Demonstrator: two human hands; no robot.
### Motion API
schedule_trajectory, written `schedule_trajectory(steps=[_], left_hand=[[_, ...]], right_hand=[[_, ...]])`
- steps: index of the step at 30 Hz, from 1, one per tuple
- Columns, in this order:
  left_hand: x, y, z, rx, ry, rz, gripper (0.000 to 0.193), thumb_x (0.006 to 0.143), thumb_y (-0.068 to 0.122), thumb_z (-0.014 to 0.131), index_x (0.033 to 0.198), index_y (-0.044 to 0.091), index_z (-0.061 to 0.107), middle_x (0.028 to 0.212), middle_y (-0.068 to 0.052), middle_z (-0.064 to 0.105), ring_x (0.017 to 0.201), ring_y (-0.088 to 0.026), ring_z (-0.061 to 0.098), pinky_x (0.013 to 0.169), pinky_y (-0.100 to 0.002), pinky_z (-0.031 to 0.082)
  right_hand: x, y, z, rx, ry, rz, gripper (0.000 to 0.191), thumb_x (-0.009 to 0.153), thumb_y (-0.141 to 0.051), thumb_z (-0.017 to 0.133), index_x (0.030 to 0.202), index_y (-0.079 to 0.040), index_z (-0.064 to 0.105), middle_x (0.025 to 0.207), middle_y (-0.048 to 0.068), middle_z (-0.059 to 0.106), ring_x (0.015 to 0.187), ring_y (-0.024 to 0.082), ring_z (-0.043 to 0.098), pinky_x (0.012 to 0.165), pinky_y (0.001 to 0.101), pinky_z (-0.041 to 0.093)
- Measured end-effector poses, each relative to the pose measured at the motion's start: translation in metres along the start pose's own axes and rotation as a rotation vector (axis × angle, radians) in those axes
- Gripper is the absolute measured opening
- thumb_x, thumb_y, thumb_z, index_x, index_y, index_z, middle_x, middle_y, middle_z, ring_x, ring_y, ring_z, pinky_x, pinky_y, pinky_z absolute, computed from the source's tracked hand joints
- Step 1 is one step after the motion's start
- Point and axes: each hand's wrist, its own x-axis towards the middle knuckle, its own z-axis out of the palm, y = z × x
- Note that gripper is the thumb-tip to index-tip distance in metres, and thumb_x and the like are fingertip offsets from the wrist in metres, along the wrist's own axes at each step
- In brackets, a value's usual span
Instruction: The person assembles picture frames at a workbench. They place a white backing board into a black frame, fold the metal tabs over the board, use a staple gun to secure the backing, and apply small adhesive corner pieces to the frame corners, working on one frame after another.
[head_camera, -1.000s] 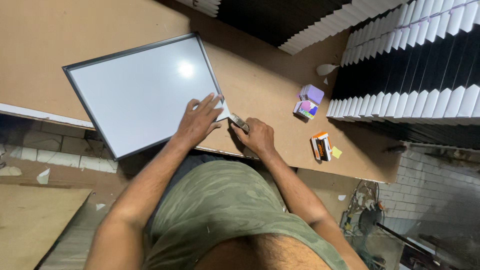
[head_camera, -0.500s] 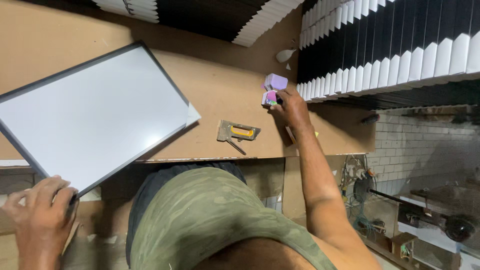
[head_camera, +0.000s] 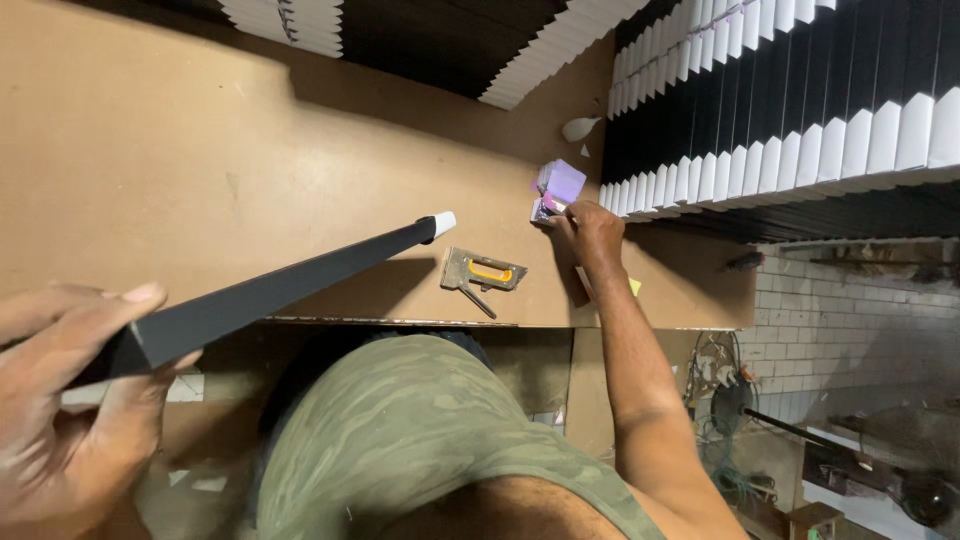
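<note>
My left hand (head_camera: 62, 410) grips the near end of a black picture frame (head_camera: 280, 290), which is lifted off the brown table (head_camera: 200, 150) and turned edge-on, its white corner pointing toward the middle of the table. My right hand (head_camera: 588, 228) is stretched out to the far right and rests its fingers on a small purple box (head_camera: 558, 180) with a second small box beside it. A metal staple gun with an orange handle (head_camera: 482, 272) lies on the table between the frame's tip and my right hand, untouched.
Rows of stacked black frames with white ends (head_camera: 790, 110) stand along the right and back of the table. More stacks (head_camera: 300, 25) sit at the far edge. A yellow scrap (head_camera: 634, 287) lies near the table's front right edge. Below right is a tiled wall (head_camera: 850, 330).
The frame, flat on the table a second ago, has been lifted and tipped on edge by my left hand. My right hand left the staple gun and reached the purple boxes.
</note>
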Motion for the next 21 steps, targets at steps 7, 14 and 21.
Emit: schedule_trajectory(steps=[7,14,21], left_hand=[[0.044,0.017,0.012,0.068,0.181,0.275,0.041,0.091,0.003,0.078,0.130,0.006,0.067,0.108,-0.013,0.065,0.092,-0.021,0.069,0.074,-0.030,0.058],[0.076,0.022,0.029,0.119,0.161,0.444,0.048,0.092,0.023,0.089,0.132,0.009,0.068,0.121,-0.008,0.071,0.107,-0.023,0.069,0.090,-0.034,0.059],[0.080,0.032,0.032,-0.002,0.133,0.454,0.058,0.089,0.033,0.087,0.133,0.006,0.060,0.123,-0.011,0.070,0.110,-0.027,0.068,0.094,-0.038,0.057]], right_hand=[[0.023,-0.038,-0.051,-0.234,0.006,-0.104,0.002,0.086,-0.010,0.075,0.086,-0.011,0.076,0.087,0.013,0.072,0.081,0.030,0.071,0.070,0.0440,0.054],[0.003,-0.188,-0.154,1.538,0.165,-0.161,0.005,0.105,-0.002,0.065,0.107,0.002,0.062,0.097,0.009,0.070,0.083,0.017,0.070,0.078,0.0327,0.062],[0.013,-0.263,-0.179,1.254,0.205,-0.427,0.015,0.090,0.012,0.072,0.103,0.006,0.068,0.095,0.012,0.071,0.089,0.019,0.072,0.104,0.0415,0.056]])
